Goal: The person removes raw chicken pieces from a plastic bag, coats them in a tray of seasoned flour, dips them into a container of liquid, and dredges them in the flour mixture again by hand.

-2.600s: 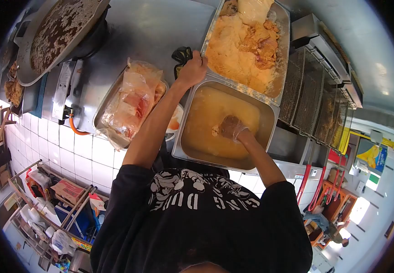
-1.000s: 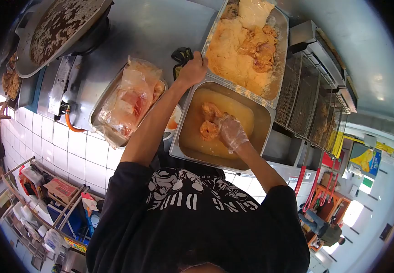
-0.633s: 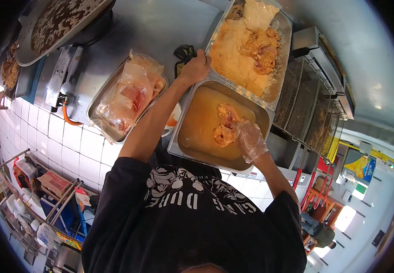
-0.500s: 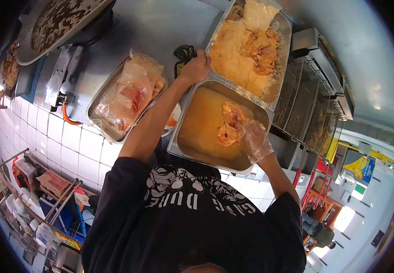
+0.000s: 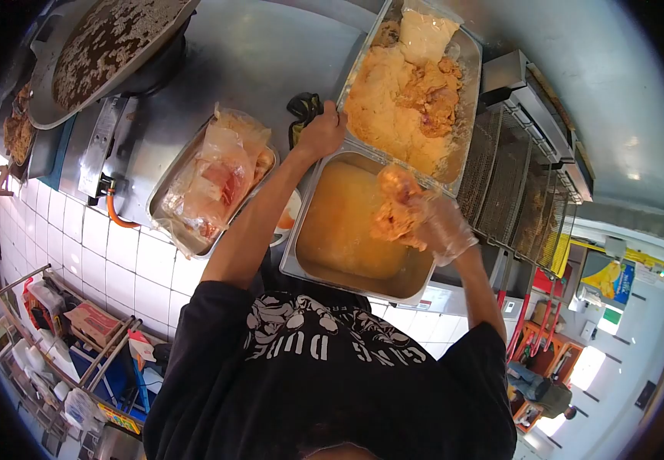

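My right hand (image 5: 447, 230), in a clear plastic glove, grips a battered chicken piece (image 5: 399, 201) over the right side of a steel pan of yellowish liquid (image 5: 332, 222). The glove partly hides the piece. Beyond that pan is a breading tray (image 5: 370, 107) of orange flour, with coated chicken (image 5: 433, 88) and a pale scoop-like piece (image 5: 427, 34) in it. My bare left hand (image 5: 322, 132) is closed around the breading tray's near left corner. Beside it lies a black and yellow cloth-like item (image 5: 303, 113).
On the left, a tray (image 5: 159, 192) holds raw chicken in a plastic bag (image 5: 224, 169). A large pan of dark oil (image 5: 109, 54) stands at upper left. Wire fryer baskets (image 5: 500, 176) are on the right. Another person (image 5: 542, 395) is in the far background.
My right hand has lifted the chicken piece up from the liquid and slightly right. My left hand stays at the breading tray's corner; the view has shifted a little.
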Demonstrator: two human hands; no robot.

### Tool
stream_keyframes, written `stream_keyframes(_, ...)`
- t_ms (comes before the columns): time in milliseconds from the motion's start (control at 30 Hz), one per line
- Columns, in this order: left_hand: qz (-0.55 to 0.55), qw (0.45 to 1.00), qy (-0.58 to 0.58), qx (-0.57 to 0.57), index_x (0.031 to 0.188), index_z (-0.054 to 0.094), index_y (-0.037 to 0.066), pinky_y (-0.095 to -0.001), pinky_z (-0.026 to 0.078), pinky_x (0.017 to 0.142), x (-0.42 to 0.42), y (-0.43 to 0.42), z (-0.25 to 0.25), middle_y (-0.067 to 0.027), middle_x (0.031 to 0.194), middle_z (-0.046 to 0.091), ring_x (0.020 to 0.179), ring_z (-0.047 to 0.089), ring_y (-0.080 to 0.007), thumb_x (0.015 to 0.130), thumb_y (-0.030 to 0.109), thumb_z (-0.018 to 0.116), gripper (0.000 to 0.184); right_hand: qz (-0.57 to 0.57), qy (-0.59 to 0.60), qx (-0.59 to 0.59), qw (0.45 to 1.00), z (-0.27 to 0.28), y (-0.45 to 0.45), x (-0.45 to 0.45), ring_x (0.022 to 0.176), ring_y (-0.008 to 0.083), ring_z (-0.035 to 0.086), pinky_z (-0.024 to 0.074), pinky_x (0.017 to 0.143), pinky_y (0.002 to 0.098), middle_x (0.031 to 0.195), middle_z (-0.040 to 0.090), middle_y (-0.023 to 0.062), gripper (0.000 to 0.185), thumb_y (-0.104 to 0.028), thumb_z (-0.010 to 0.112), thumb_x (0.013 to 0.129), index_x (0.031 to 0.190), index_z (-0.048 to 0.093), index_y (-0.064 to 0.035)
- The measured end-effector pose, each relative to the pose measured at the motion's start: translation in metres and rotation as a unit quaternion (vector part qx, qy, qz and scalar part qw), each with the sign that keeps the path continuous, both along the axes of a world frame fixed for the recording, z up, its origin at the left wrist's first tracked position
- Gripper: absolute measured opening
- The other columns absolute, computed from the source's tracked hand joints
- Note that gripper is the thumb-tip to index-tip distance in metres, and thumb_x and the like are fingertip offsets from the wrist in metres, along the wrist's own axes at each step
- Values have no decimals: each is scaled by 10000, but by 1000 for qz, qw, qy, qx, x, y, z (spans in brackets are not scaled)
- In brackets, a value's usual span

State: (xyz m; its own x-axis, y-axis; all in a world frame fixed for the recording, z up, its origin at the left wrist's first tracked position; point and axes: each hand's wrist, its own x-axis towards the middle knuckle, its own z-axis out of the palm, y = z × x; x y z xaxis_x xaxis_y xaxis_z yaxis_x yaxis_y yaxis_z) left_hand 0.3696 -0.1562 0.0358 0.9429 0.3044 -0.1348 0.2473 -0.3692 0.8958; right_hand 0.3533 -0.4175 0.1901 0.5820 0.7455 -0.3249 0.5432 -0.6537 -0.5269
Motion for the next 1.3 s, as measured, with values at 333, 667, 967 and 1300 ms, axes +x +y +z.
stream_keyframes(333, 5, 999, 5, -33, 952, 334, -12, -578, 419, 647, -1, -2, 3, -353, 741, 570, 747, 568, -514, 958, 260, 413, 283, -171, -181, -168, 954, -31, -18, 163, 926, 308, 632, 501, 799, 375, 991, 637, 185, 283, -16, 564, 771, 1047, 619, -42)
stream_keyframes(667, 1, 999, -33, -16, 925, 330, -5, -567, 415, 579, -3, -1, 4, -326, 661, 548, 667, 566, -492, 957, 242, 423, 266, 83, -130, -352, 923, -100, -19, 255, 737, 291, 640, 501, 665, 405, 777, 630, 155, 112, -118, 586, 807, 819, 644, -23)
stream_keyframes(967, 24, 996, -80, 7, 915, 334, 9, -537, 425, 562, -6, -6, -4, -293, 652, 552, 652, 556, -492, 965, 250, 416, 260, -10, -134, -274, 952, -103, 13, 267, 716, 274, 607, 478, 637, 396, 767, 608, 144, 127, -129, 563, 837, 808, 614, -17)
stream_keyframes(1300, -7, 953, -246, 177, 1070, 559, 37, -445, 363, 888, 4, -107, 88, -171, 1079, 519, 1036, 469, -342, 743, 279, 695, 429, -158, -118, -120, 973, -127, 23, 229, 693, 256, 570, 452, 605, 386, 757, 582, 131, 156, -140, 538, 870, 796, 581, -9)
